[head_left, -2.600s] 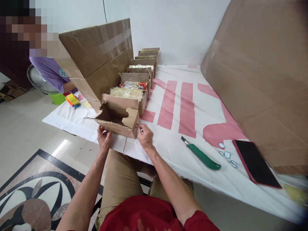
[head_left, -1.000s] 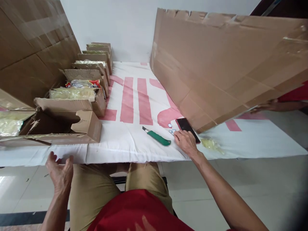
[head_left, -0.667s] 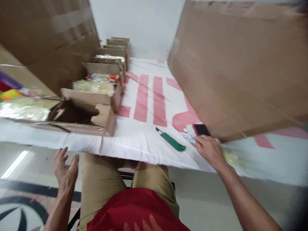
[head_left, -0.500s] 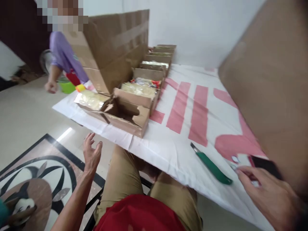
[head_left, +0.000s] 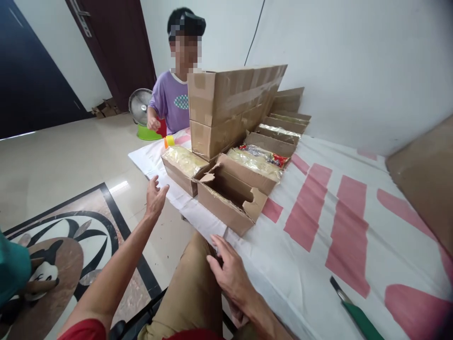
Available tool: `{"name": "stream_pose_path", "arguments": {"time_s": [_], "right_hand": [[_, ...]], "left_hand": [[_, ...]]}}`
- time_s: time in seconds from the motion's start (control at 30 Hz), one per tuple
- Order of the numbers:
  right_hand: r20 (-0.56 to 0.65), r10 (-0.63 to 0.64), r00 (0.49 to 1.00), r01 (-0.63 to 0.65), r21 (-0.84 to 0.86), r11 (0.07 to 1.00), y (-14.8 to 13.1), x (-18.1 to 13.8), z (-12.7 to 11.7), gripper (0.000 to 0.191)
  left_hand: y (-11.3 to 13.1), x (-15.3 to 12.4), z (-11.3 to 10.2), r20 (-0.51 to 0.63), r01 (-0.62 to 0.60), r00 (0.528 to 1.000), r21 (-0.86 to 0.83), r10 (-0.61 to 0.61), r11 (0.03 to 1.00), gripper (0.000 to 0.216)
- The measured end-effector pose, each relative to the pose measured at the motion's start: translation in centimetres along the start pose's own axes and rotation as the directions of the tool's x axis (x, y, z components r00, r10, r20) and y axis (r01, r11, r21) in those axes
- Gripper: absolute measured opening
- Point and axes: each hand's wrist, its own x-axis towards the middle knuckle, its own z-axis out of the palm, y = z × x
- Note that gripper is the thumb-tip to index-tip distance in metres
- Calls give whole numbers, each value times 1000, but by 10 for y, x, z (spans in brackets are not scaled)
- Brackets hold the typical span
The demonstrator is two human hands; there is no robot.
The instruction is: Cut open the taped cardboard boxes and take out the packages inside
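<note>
An open-topped brown cardboard box (head_left: 224, 210) with torn flaps is set at the near edge of the white-clothed table (head_left: 271, 252), its inner walls exposed. Beside it, a second brown cardboard box (head_left: 177, 177) is filled with pale-yellow, clear-wrapped packets (head_left: 186, 158). In the row of brown cardboard boxes (head_left: 272, 145) behind, similar wrapping and red-and-silver plastic packaging (head_left: 262, 152) are contained. The left hand (head_left: 155, 196) is held near the second box, its fingers spread and released. The right hand (head_left: 230, 271) is held half-curled before the torn box; whether anything is pinched there cannot be made out.
</note>
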Motion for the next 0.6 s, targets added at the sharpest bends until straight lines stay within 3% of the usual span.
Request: {"name": "stream_pose_path", "arguments": {"time_s": [0.13, 0.3, 0.47, 0.6], "right_hand": [[97, 80, 992, -89, 88, 992, 2, 58, 46, 74], [51, 164, 985, -166, 43, 985, 12, 130, 84, 87], [-7, 188, 982, -188, 29, 982, 16, 161, 108, 88], [-45, 163, 986, -161, 55, 986, 4, 164, 117, 84]], "left_hand": [[3, 71, 27, -8, 87, 996, -74, -88, 993, 78], [1, 136, 62, 24, 112, 994, -137, -110, 984, 71], [-12, 154, 68, 18, 114, 994, -172, -112, 979, 50], [-12, 146, 36, -75, 113, 989, -166, -127, 980, 47]]}}
